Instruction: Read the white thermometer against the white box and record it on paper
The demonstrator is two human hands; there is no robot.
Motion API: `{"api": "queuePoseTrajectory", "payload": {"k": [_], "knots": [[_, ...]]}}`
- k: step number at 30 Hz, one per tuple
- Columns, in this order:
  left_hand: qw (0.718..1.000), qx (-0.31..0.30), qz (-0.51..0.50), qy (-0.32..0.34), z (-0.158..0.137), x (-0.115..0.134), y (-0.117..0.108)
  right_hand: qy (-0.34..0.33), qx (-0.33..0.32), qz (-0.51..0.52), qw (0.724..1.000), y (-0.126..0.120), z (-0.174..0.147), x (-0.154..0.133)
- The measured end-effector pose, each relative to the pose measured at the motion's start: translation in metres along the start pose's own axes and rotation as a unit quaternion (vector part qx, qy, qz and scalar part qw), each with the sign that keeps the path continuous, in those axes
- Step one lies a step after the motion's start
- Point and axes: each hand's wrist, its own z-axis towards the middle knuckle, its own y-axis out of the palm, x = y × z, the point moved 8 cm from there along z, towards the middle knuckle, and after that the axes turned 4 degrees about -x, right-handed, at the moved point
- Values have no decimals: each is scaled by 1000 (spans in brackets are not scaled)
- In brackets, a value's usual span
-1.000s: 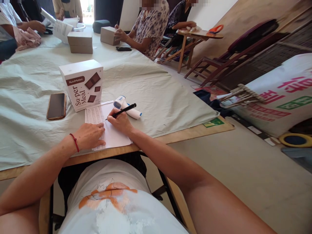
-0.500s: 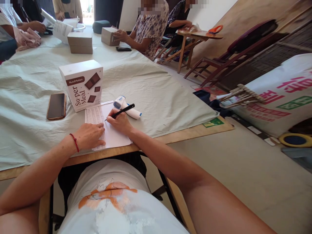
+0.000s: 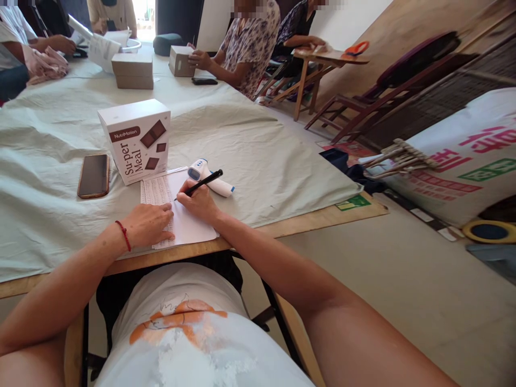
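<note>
Black pen [image 3: 206, 181] in its fingers, my right hand [image 3: 198, 203] rests on a white sheet of paper [image 3: 189, 230], the pen's tip at the paper near its left part. My left hand [image 3: 149, 224] lies flat across a densely written sheet [image 3: 156, 191] beside it, fingers stretched out toward the pen. Just beyond my right hand lies a white and blue infrared thermometer [image 3: 217, 186], partly behind the pen. Behind the papers stands a white "Super Meal" box [image 3: 139, 142]. To its left a phone [image 3: 93, 176] lies with its dark screen up.
A pale green cloth [image 3: 258, 156] covers the wooden table. Farther back are a brown cardboard box [image 3: 133, 72], another box [image 3: 181, 62] held by a person's hands, and a dark phone [image 3: 204, 81]. A folding chair [image 3: 382, 97] and a white sack [image 3: 463, 150] stand to the right.
Across the table, the person has turned the small cardboard box slightly, so its side hole shows. My hands and the pen look almost unmoved.
</note>
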Motion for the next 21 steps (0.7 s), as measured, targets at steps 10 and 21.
{"api": "queuePoseTrajectory", "payload": {"k": [10, 21], "knots": [[999, 29, -26, 9, 0, -2, -1, -15, 11, 27, 999, -1, 2, 4], [1000, 6, -17, 0, 1, -3, 0, -169, -7, -19, 985, -6, -1, -6]]}}
